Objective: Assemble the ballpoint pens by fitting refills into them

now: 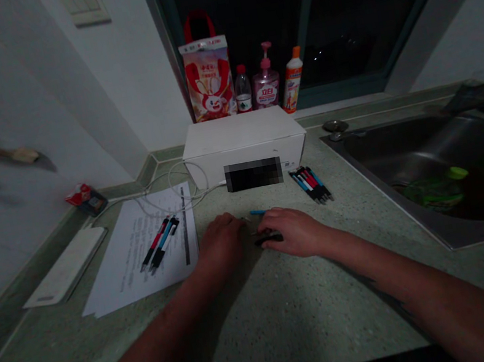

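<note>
The left hand (224, 238) and right hand (292, 232) are held slightly apart near a blue pen part (257, 212) and black piece (271, 239); their grip cannot be told.

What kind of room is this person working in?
Most likely a kitchen, or a similar wash-up area: a metal sink is set into the speckled countertop, and a pink pump bottle stands by the dark window.
</note>
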A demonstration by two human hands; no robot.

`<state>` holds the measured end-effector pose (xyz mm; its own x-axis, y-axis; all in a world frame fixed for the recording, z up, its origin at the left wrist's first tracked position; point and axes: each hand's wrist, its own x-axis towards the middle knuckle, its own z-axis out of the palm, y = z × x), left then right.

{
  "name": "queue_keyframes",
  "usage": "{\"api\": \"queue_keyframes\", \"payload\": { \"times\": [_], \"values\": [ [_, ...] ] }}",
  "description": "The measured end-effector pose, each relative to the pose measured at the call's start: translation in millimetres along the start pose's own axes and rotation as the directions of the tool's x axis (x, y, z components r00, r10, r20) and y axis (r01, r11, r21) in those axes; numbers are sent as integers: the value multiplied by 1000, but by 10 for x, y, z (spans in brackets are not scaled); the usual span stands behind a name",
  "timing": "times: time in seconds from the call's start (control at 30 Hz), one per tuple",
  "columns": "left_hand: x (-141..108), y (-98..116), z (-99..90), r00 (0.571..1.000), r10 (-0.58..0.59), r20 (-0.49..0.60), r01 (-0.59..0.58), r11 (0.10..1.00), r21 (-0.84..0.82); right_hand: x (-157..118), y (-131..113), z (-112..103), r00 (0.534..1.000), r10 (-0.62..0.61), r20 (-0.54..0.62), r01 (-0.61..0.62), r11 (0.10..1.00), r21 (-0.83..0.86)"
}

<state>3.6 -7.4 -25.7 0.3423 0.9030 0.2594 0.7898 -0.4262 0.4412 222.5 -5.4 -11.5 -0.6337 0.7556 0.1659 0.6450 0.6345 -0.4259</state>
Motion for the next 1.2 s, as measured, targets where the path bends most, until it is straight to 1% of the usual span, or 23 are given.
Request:
{"api": "queue_keyframes", "payload": {
  "times": [0.1,0.13,0.3,0.37,0.47,0.53,0.63,0.83,0.93,1.07,1.2],
  "values": [
    [-4,14,-8,998,35,45,-40,992,123,-2,-5,-8,1000,7,-5,-7,1000,-18],
    [-2,23,-15,998,36,48,-42,989,140,-4,-9,-12,1000,11,-3,-11,1000,-27],
    [28,51,-45,999,18,39,-23,991,133,0,-27,-21,1000,-16,16,16,999,-52],
    [38,58,-47,1000,5,-1,-5,997,73,6,-25,-19,1000,5,-13,-5,998,-61],
    [40,93,-47,997,-49,-57,43,994,-102,14,-10,-15,993,83,-81,-89,994,-65],
    [33,134,-47,996,-80,-39,68,968,-240,15,2,-16,985,122,-120,-129,990,-52],
    [22,187,-42,995,-98,10,94,917,-386,14,13,-20,980,117,-162,-124,992,-36],
    [39,191,-21,986,-167,19,151,830,-537,8,10,-29,970,72,-231,-74,997,-1],
    [50,193,-29,984,-175,41,164,777,-608,8,16,-30,965,69,-252,-63,997,34],
    [50,210,-44,974,-209,88,214,716,-665,15,22,-30,953,109,-282,-84,992,98],
    [56,221,-44,964,-251,87,236,659,-714,16,21,-23,941,147,-303,-104,982,155]
  ]
}}
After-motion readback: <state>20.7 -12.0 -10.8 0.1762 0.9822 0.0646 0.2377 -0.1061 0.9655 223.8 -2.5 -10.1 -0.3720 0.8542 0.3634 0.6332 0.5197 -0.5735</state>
